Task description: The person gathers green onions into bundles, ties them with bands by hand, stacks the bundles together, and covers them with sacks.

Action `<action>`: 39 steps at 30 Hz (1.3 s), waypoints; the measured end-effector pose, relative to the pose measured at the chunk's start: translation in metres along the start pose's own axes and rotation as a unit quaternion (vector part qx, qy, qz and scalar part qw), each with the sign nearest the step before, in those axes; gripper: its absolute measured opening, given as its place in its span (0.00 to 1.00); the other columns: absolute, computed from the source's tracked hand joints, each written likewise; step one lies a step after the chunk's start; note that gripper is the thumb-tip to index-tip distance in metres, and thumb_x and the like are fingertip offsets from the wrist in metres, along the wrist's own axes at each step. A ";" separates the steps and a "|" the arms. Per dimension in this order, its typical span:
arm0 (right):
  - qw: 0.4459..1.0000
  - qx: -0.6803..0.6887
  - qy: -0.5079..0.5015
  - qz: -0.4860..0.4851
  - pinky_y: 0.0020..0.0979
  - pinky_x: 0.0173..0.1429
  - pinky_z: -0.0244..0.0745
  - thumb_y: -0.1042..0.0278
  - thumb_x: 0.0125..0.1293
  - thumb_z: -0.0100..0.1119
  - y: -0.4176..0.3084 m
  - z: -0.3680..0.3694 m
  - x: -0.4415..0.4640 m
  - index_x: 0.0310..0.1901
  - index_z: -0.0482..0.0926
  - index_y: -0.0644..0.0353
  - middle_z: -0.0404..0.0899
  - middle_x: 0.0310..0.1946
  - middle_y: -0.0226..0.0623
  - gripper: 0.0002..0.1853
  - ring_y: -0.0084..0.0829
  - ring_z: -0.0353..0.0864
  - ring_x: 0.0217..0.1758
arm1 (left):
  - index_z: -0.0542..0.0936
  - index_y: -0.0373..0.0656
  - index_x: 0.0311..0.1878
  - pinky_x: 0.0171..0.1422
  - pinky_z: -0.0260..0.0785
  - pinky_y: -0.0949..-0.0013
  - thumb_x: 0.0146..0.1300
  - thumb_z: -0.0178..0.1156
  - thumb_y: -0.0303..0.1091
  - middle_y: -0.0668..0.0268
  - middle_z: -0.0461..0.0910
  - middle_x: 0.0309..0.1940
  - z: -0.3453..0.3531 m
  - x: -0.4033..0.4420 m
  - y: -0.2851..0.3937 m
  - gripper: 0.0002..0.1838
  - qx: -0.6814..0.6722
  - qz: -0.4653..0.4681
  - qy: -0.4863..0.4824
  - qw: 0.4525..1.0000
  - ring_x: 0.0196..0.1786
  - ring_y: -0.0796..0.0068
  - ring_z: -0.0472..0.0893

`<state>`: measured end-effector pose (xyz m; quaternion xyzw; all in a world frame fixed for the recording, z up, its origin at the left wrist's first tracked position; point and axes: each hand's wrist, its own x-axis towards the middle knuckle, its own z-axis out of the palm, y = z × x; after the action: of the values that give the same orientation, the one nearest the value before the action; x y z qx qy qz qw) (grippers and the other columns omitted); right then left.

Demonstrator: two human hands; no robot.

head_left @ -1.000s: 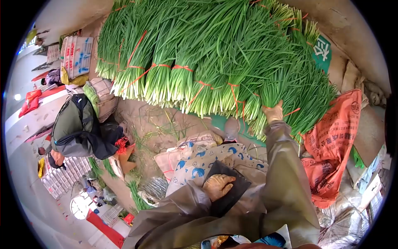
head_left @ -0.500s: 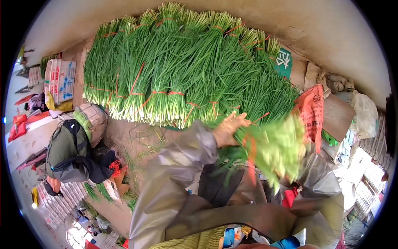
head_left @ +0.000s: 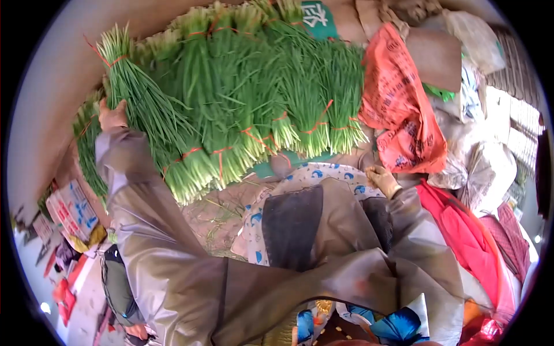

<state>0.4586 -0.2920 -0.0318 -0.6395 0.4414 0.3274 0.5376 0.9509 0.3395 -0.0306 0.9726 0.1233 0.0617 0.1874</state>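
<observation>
My left hand (head_left: 113,117), gloved, reaches to the far left of the pile. It is closed on the side of a bundle of garlic chives (head_left: 151,98), some fingers hidden behind the leaves. This bundle lies on top, its pale cut ends up toward the wall, tied with an orange band (head_left: 118,61). Over my lap, my right hand (head_left: 385,181) is gloved too, its fingers loosely bent and apart, with nothing visible in them. Between the hands spreads the pile of tied chive bundles (head_left: 248,86), with pale ends along the near and far edges.
An orange-red printed sack (head_left: 398,98) lies at the pile's right end, with plastic bags (head_left: 487,167) beyond it. Red cloth (head_left: 467,242) hangs at my right. A white box (head_left: 72,210) and a bent-over person (head_left: 121,285) are at the left. Loose leaves litter the floor (head_left: 213,216).
My left hand and the chive bundle have swung from above my lap to the pile's far left. My right hand has come into sight. The view has shifted, moving the pile leftward.
</observation>
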 end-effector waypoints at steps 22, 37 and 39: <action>0.971 -0.184 0.151 0.005 0.34 0.62 0.61 0.39 0.57 0.53 0.057 -0.029 0.399 0.61 0.62 0.61 0.70 0.55 0.48 0.38 0.44 0.68 0.60 | 0.58 0.32 0.63 0.62 0.60 0.64 0.37 0.73 0.31 0.46 0.67 0.56 0.429 -0.526 0.223 0.48 -0.262 -0.255 -0.194 0.910 0.59 0.52 0.68; 0.957 0.280 -0.072 0.020 0.30 0.55 0.68 0.51 0.59 0.57 0.091 -0.060 0.418 0.59 0.63 0.67 0.73 0.51 0.40 0.33 0.33 0.74 0.49 | 0.62 0.40 0.63 0.62 0.59 0.61 0.50 0.64 0.58 0.64 0.68 0.57 0.445 -0.509 0.212 0.43 -0.524 -0.316 -0.518 0.598 0.57 0.70 0.68; 0.958 0.275 -0.086 -0.009 0.32 0.59 0.65 0.49 0.60 0.54 0.099 -0.059 0.424 0.60 0.62 0.65 0.70 0.54 0.40 0.33 0.33 0.71 0.54 | 0.65 0.41 0.60 0.60 0.62 0.60 0.49 0.64 0.58 0.63 0.71 0.55 0.454 -0.489 0.208 0.41 -0.446 -0.233 -0.539 0.675 0.55 0.66 0.71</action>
<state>0.5330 -0.4430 -0.4379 -0.4403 0.4608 0.2424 0.7315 0.6010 -0.1352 -0.4064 0.5775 0.1815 -0.4712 0.6415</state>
